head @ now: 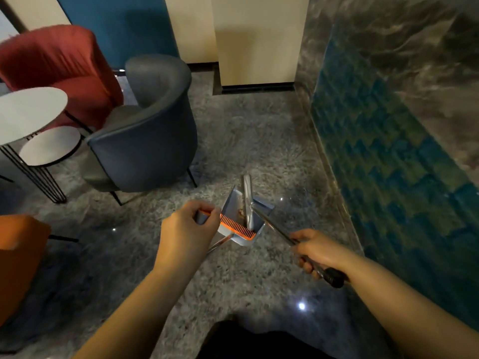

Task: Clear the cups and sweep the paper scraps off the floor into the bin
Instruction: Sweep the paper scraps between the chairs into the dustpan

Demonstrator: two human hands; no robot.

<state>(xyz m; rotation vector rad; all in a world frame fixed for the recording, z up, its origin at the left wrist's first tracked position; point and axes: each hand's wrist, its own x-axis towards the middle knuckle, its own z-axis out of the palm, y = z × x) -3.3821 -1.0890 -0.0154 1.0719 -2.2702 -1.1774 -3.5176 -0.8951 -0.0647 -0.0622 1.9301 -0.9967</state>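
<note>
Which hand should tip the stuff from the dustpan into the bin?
Probably the left hand: it already grips the dustpan at its orange comb edge. The right hand holds the broom handle. No bin is in view.

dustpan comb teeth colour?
Orange comb teeth on the grey-blue dustpan; head view.

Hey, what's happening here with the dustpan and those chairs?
A person is cleaning up. The left hand grips the top of a grey-blue plastic dustpan with an orange comb edge, while the right hand holds a thin metal broom handle with a black grip. The broom head sits inside the pan, with some brownish bits beside it. A dark blue armchair and a white round table stand to the left.
</note>
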